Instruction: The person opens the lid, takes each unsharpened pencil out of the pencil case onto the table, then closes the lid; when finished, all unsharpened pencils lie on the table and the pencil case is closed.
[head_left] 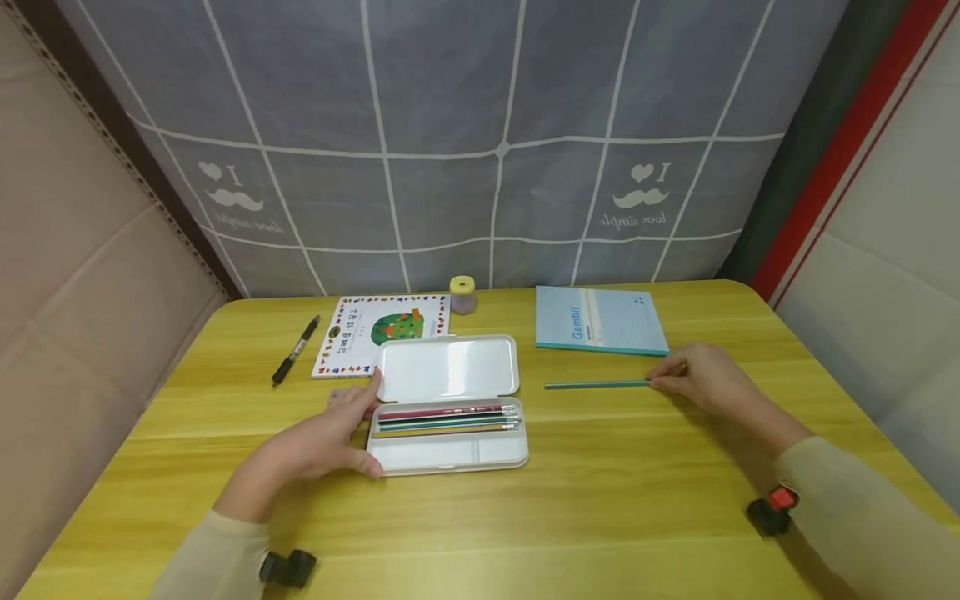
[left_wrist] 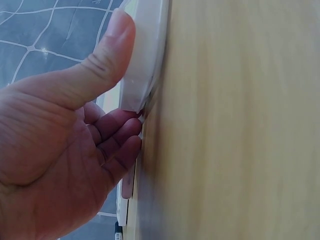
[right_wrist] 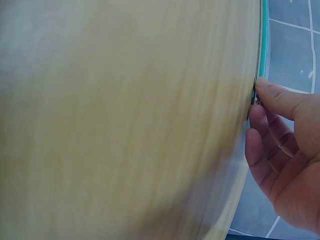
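Two hands are at work on a yellow wooden table [head_left: 615,500]. The right hand [head_left: 701,379] pinches one end of a teal pencil [head_left: 596,385] between thumb and fingertips; the right wrist view shows the thumb [right_wrist: 277,97] pressed at the pencil's metal-banded end. The pencil lies flat on the table, its long axis running left to right across the tabletop, nearly parallel to the table's front edge, with the free end pointing left toward a white pencil case [head_left: 448,406] and the held end on the right. It lies well apart from the case, to the case's right, and just in front of a light blue notebook [head_left: 600,320]. The left hand [head_left: 315,442] grips the left end of the open case: its thumb [left_wrist: 107,52] is curled over the edge of the tray while the fingers [left_wrist: 122,145] curl against that end. The case lies open with its lid folded back flat on the table, and in the tray several pencils [head_left: 446,417] lie side by side, their long axes also running left to right, eraser ends to the right. Behind the case a picture book [head_left: 378,329] lies flat, partly covered by the lid. A black pen [head_left: 295,350] lies to the left of the book, angled from front left to back right. A small yellow-topped pencil sharpener [head_left: 462,294] stands near the back edge of the table, between the book and the notebook.
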